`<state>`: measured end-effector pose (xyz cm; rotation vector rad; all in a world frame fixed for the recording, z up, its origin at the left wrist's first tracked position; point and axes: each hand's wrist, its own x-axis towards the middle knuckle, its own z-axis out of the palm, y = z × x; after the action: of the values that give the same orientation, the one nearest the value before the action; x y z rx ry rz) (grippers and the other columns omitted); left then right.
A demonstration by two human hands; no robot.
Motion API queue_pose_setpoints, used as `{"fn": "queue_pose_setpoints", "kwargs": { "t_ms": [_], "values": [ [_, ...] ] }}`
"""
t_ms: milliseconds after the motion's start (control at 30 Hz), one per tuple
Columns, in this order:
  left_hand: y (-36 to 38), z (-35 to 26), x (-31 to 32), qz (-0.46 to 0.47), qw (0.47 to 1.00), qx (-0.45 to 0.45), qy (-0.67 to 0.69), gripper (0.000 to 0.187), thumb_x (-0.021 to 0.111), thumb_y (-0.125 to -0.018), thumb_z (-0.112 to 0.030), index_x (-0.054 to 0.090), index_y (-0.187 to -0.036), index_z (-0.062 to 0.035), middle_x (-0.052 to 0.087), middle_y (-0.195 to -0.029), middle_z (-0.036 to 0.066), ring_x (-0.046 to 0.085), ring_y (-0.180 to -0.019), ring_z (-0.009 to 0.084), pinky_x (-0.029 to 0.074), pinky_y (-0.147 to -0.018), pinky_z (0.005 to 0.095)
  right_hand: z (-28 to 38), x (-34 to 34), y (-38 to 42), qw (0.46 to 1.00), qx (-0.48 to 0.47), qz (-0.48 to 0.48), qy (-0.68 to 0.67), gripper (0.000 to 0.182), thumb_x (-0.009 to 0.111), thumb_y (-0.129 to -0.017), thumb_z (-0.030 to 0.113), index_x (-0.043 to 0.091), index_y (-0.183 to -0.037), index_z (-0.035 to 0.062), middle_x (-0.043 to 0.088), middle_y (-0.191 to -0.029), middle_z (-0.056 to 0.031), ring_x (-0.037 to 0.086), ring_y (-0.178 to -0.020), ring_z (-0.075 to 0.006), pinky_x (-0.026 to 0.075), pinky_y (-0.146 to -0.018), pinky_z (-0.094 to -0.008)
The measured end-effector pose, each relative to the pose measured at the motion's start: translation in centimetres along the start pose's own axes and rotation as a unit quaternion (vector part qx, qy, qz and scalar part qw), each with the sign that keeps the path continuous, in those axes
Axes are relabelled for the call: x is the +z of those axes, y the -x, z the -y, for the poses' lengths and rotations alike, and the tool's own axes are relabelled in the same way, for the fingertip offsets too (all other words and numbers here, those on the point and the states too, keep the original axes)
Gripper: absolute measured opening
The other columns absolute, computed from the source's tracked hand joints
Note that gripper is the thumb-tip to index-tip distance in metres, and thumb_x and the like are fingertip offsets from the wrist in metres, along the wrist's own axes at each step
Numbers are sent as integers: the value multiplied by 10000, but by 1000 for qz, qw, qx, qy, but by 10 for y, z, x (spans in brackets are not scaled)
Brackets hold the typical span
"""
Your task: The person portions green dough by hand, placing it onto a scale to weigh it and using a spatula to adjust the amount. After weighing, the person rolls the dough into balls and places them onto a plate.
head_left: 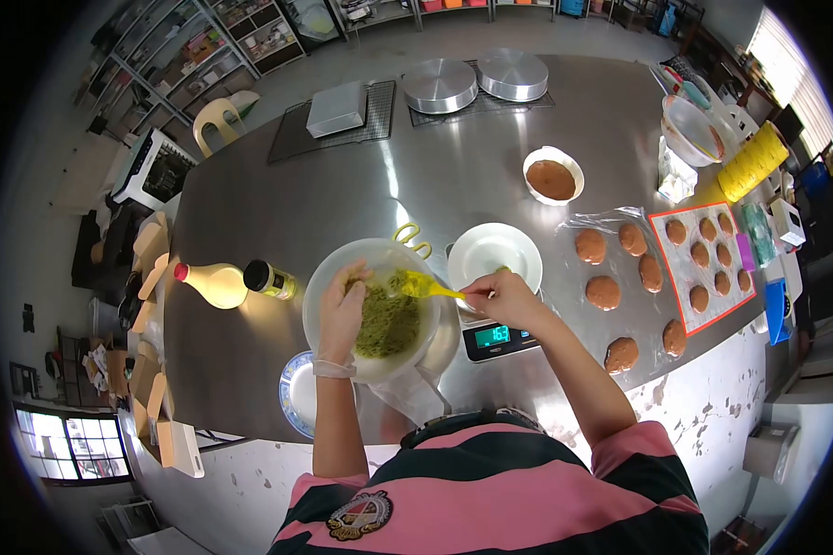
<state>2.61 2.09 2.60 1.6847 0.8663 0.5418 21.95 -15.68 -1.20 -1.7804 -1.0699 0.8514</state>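
Note:
A yellow spatula (423, 285) is pinched in my right hand (500, 298), its blade over the green crumbly mixture (385, 321) in a large translucent bowl (319, 270). Inside that bowl is my gloved left hand (344, 310), at the left of the mixture, its fingers curled near the spatula blade; what they hold, if anything, is too small to make out. A white bowl (495, 254) sits on a digital scale (496, 339) with a lit display, just beyond my right hand. Yellow-handled scissors (413, 238) lie behind the large bowl.
Brown dough rounds lie on plastic film (576, 314) and a red-edged mat (708, 252) at right. A white bowl of brown mixture (552, 179), metal pans (440, 86) and racks stand farther back. Left are a bottle (215, 285), a dark-lidded jar (270, 279) and a patterned plate (298, 393).

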Motion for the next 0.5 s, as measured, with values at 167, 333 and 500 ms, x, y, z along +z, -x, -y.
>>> {"fn": "queue_pose_setpoints", "kwargs": {
  "t_ms": [167, 333, 500],
  "values": [
    [0, -2, 1, 5, 1000, 7, 13, 357, 444, -867, -10, 530, -1213, 12, 597, -1070, 81, 563, -953, 128, 434, -862, 253, 16, -34, 17, 999, 29, -37, -18, 198, 641, -780, 119, 692, -940, 13, 655, -708, -104, 598, -645, -148, 480, -636, -285],
    [2, -13, 40, 77, 991, 73, -79, 277, 485, -832, -22, 586, -1089, 4, 607, -1079, 120, 574, -978, 198, 428, -886, 304, 11, -80, 51, 987, 131, -74, 58, 196, 627, -776, 148, 703, -936, 65, 667, -748, -144, 633, -671, -212, 491, -670, -318],
    [-4, -17, 110, 151, 965, 178, -116, 272, 550, -796, -37, 617, -1059, -41, 596, -1091, 152, 572, -1013, 275, 438, -894, 341, 8, -81, 75, 938, 141, -152, 277, 179, 613, -775, 190, 716, -911, 138, 659, -810, -129, 632, -747, -306, 500, -701, -404]
  ]
}}
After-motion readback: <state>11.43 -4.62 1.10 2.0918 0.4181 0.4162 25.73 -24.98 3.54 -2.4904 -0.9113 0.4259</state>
